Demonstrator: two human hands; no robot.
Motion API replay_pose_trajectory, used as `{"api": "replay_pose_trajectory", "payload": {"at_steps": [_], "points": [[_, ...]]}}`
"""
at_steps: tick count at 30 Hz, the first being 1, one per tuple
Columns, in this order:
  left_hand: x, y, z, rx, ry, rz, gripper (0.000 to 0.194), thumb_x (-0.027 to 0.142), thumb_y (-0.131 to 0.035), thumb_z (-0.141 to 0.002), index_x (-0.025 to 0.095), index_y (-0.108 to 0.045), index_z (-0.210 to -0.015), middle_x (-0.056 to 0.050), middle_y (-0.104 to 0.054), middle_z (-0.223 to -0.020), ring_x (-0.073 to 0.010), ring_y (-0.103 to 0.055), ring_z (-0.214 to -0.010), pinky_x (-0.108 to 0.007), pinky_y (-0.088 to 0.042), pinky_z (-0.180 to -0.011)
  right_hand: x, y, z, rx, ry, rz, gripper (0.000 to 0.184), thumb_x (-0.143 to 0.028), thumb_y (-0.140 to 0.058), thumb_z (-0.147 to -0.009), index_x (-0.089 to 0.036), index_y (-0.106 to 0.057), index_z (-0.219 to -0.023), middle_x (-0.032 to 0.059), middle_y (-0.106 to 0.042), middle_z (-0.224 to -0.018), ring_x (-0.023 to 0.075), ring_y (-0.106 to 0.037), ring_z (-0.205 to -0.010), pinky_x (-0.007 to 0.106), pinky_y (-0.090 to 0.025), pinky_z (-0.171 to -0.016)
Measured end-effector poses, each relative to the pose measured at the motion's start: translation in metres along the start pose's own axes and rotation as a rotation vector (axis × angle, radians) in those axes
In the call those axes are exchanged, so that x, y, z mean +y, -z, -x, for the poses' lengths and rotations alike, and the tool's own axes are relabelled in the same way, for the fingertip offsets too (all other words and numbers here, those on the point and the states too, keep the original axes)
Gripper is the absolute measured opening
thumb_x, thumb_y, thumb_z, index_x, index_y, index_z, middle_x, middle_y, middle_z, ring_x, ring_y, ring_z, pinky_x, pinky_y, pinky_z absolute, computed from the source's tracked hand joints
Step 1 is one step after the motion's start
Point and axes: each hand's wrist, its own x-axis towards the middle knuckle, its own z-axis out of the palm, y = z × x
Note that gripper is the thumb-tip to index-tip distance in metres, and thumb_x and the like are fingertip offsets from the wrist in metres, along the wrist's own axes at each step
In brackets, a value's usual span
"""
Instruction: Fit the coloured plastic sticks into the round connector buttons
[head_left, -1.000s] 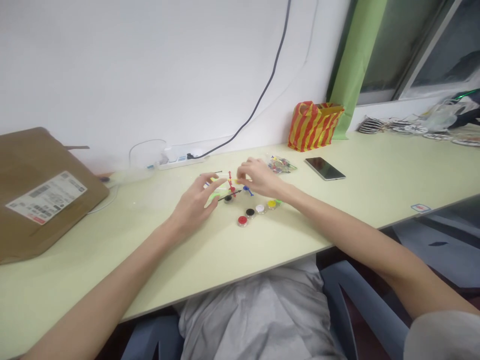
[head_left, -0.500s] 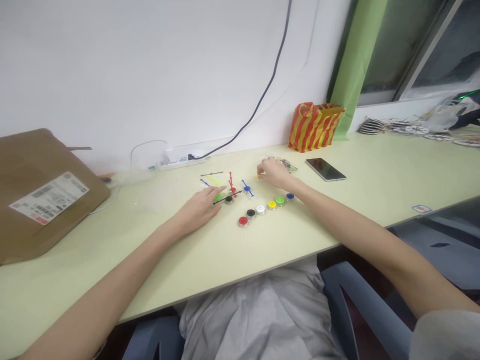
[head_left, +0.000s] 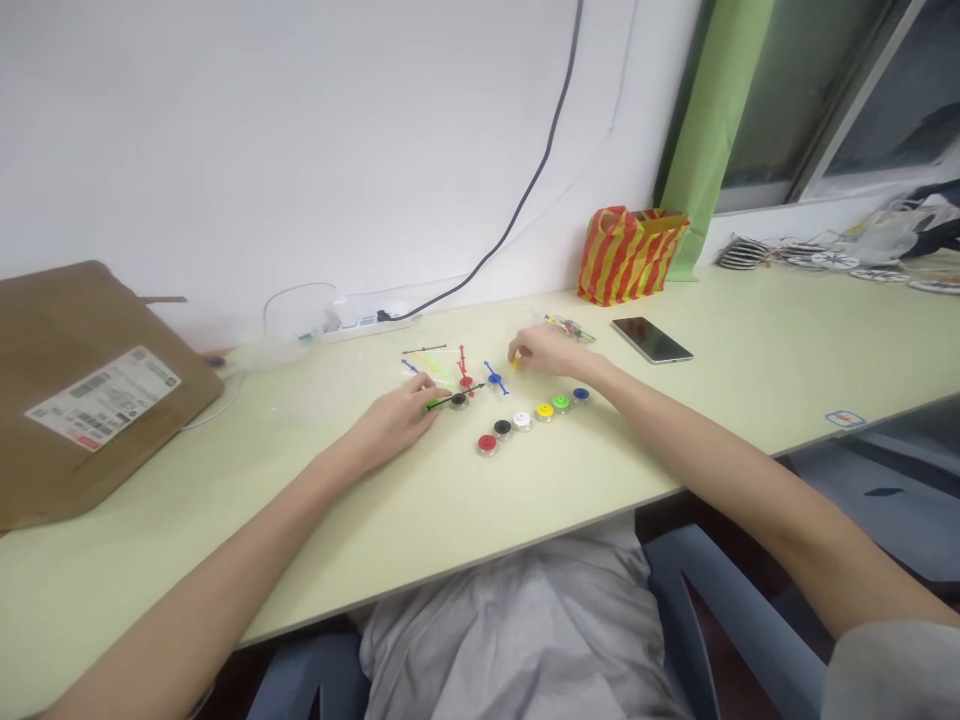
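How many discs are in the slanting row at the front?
6, near left to far right: red disc, black disc, white disc, yellow disc, green disc, blue disc. The right forearm may hide more.

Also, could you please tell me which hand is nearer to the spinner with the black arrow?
Left. The left hand is just to the left of the black-arrow spinner, very close to it; the right hand is farther away, to its right and farther back.

This is looking like an office or workroom: a long counter (head_left: 787,340) is running along a plain white wall (head_left: 300,130), a power strip (head_left: 360,322) and a labelled parcel (head_left: 97,335) are resting on it, and grey-blue chairs (head_left: 750,610) are standing at its edge
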Motion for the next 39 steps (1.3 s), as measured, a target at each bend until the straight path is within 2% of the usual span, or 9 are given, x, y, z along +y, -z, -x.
{"api": "replay_pose_trajectory", "payload": {"at_steps": [5,12,16,20,24,27,30,34,39], "points": [[-0.005,-0.003,-0.001,0.05,0.017,0.051,0.041,0.036,-0.043,-0.1,0.026,-0.061,-0.135,-0.008,-0.058,-0.12,-0.0218,-0.066,-0.091,-0.038,-0.054,-0.087,-0.002,-0.004,-0.001,0.013,0.091,-0.028,0.032,-0.006,-0.05,-0.087,-0.017,-0.077,-0.101,0.0094,-0.074,-0.102,0.0186,-0.063,-0.086,0.025,-0.039,-0.071],[-0.002,-0.004,-0.004,0.159,0.045,0.22,0.041,0.043,-0.057,-0.095,0.027,-0.063,-0.132,-0.006,-0.059,-0.113,-0.0198,-0.065,-0.089,-0.036,-0.056,-0.081,-0.008,-0.001,0.0,0.016,0.241,-0.136,0.028,-0.003,-0.05,-0.079,-0.014,-0.075,-0.083,0.0081,-0.074,-0.093,0.0165,-0.062,-0.081,0.024,-0.041,-0.074],[-0.008,0.001,-0.004,0.257,0.054,0.227,0.033,0.041,-0.048,-0.101,0.026,-0.066,-0.125,-0.005,-0.063,-0.107,-0.0191,-0.065,-0.089,-0.036,-0.054,-0.084,-0.011,0.001,0.001,0.045,0.212,-0.117,0.027,-0.003,-0.051,-0.079,-0.015,-0.075,-0.082,0.0072,-0.073,-0.091,0.0166,-0.061,-0.081,0.025,-0.039,-0.072],[-0.027,0.005,-0.002,0.338,0.059,0.13,0.025,0.031,-0.044,-0.101,0.023,-0.066,-0.11,-0.006,-0.064,-0.111,-0.0218,-0.064,-0.104,-0.039,-0.05,-0.098,-0.012,-0.001,0.002,0.071,0.157,-0.096,0.026,-0.003,-0.05,-0.081,-0.016,-0.072,-0.084,0.0063,-0.073,-0.092,0.0168,-0.06,-0.083,0.025,-0.037,-0.072],[-0.046,0.003,-0.001,0.32,0.074,0.065,0.018,0.026,-0.045,-0.096,0.022,-0.061,-0.101,-0.007,-0.065,-0.119,-0.0241,-0.062,-0.113,-0.042,-0.048,-0.105,-0.011,-0.003,0.001,0.068,0.111,-0.066,0.023,-0.005,-0.051,-0.081,-0.017,-0.071,-0.083,0.0053,-0.073,-0.093,0.017,-0.06,-0.083,0.025,-0.037,-0.072],[-0.05,-0.002,-0.002,0.262,0.084,0.056,0.026,0.024,-0.044,-0.095,0.022,-0.06,-0.115,-0.008,-0.063,-0.134,-0.0258,-0.058,-0.127,-0.045,-0.043,-0.113,-0.011,-0.004,0.002,0.085,0.077,-0.048,0.024,-0.006,-0.05,-0.083,-0.018,-0.07,-0.087,0.0061,-0.074,-0.098,0.0179,-0.062,-0.087,0.025,-0.037,-0.073],[-0.049,-0.007,-0.005,0.189,0.072,0.035,0.036,0.026,-0.043,-0.095,0.021,-0.059,-0.127,-0.009,-0.062,-0.141,-0.0268,-0.055,-0.133,-0.047,-0.04,-0.117,-0.014,-0.003,0.004,0.092,0.031,-0.032,0.028,-0.008,-0.047,-0.089,-0.018,-0.071,-0.101,0.0077,-0.074,-0.104,0.0192,-0.064,-0.09,0.025,-0.037,-0.072],[-0.047,-0.01,-0.008,0.174,0.008,-0.025,0.035,0.029,-0.043,-0.096,0.021,-0.066,-0.121,-0.01,-0.064,-0.138,-0.0279,-0.056,-0.131,-0.048,-0.042,-0.115,-0.019,-0.001,0.007,0.061,-0.005,-0.019,0.03,-0.014,-0.048,-0.095,-0.019,-0.068,-0.117,0.0083,-0.075,-0.105,0.0195,-0.064,-0.087,0.026,-0.037,-0.071],[-0.046,-0.007,-0.008,0.176,-0.032,-0.033,0.033,0.029,-0.042,-0.098,0.021,-0.071,-0.109,-0.01,-0.068,-0.123,-0.0269,-0.061,-0.117,-0.046,-0.047,-0.106,-0.023,0.001,0.009,0.012,0.0,-0.027,0.025,-0.018,-0.05,-0.097,-0.019,-0.071,-0.11,0.0069,-0.075,-0.101,0.0178,-0.063,-0.082,0.025,-0.036,-0.067]]}}
